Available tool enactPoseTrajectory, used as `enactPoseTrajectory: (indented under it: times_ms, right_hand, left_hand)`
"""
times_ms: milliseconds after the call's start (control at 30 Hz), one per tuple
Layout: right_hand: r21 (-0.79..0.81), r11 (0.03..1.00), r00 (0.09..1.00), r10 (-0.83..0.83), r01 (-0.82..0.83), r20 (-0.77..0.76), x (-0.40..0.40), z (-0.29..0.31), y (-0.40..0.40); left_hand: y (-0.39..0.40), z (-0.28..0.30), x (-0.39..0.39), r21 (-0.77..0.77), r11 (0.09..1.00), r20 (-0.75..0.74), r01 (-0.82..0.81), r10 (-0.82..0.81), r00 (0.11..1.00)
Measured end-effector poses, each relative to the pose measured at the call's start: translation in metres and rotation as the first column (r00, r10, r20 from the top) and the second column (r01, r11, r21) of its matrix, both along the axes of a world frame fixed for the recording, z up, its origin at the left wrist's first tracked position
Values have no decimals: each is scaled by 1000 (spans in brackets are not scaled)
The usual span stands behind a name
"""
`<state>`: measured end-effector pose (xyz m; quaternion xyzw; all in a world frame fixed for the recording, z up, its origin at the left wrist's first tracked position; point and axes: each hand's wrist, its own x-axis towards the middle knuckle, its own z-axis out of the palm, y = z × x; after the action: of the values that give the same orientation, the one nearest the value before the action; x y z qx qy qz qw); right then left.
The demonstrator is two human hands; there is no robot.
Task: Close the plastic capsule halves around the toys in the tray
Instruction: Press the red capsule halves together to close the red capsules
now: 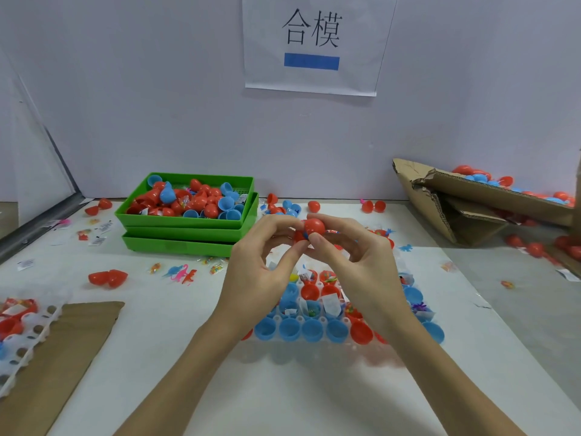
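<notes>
Above the tray (317, 357), left hand (261, 272) and right hand (361, 262) both pinch a red capsule (314, 226).

Red capsule (314, 226), blue and red capsule halves (314, 330), green bins (188, 229), brown cardboard (471, 196), white table (283, 388).

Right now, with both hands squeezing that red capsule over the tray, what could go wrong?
The red capsule is pinched only at the fingertips of the left hand and right hand, so it might slip and fall. It could land on the open blue halves in the tray below and knock toys or paper slips out.
</notes>
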<state>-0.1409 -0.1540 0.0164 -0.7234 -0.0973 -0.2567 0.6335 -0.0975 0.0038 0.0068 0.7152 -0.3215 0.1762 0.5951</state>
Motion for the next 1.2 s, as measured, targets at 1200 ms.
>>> enactPoseTrajectory:
  times_ms: [1200]
  right_hand:
    - [-591, 677, 886, -216, 439, 411, 4, -18, 8]
  left_hand:
    - [-5, -3, 0, -190, 970, -427, 151, -220, 877]
